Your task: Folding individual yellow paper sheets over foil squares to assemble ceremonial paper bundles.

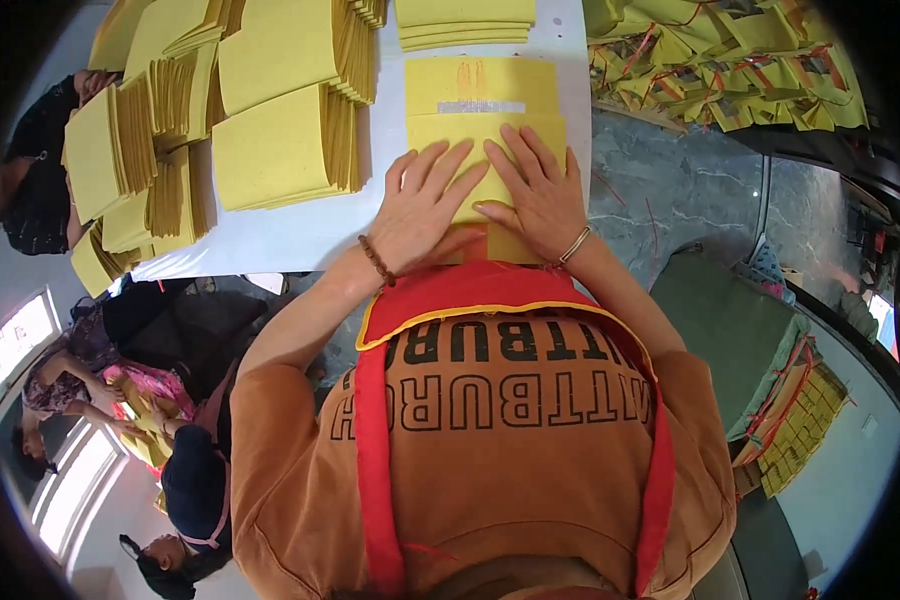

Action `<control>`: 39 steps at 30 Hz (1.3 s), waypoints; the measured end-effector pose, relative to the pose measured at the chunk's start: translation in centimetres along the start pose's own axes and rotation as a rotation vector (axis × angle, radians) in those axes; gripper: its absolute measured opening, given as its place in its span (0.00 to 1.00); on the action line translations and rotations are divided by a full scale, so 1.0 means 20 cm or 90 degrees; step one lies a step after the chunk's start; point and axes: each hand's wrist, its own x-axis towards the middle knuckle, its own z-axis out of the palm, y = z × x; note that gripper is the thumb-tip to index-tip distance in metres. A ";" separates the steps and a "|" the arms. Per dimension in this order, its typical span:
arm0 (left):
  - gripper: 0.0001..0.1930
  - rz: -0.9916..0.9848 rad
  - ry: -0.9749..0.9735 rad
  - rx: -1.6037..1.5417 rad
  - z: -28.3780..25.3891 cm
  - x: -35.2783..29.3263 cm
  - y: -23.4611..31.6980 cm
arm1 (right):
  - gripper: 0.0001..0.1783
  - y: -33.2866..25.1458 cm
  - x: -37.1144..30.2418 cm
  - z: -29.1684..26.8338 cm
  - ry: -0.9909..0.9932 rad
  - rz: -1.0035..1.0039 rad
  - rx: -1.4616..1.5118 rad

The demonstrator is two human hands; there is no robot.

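My left hand (pixel 422 200) lies on a yellow paper sheet (pixel 478 130) at the near edge of the table, its fingers stretched out and apart. My right hand (pixel 542 200) rests flat on the same sheet, a little to the right, with fingers spread. Both palms face down and neither hand grips anything. Just beyond the fingertips, another yellow sheet (pixel 430 80) shows a silver strip (pixel 480 107) and a faint orange print. How many sheets lie under my hands is hidden. A reddish-orange patch (pixel 477 243) shows between my wrists.
Fanned stacks of yellow paper (pixel 270 150) cover the table's left side. A further pile (pixel 465 22) lies at the far edge. Tied yellow bundles (pixel 730 70) sit at the far right. A green covered stack (pixel 725 330) stands at right. Other people work at lower left.
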 end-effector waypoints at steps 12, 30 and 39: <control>0.32 0.195 -0.102 0.470 0.02 0.04 0.05 | 0.30 0.19 0.05 -0.13 -0.149 0.021 0.621; 0.23 0.081 0.177 0.449 0.01 0.90 -0.68 | 0.32 0.58 0.49 0.06 0.119 0.365 0.896; 0.23 0.024 -0.049 0.297 0.16 0.88 -0.86 | 0.23 0.67 0.80 0.26 0.125 0.324 0.690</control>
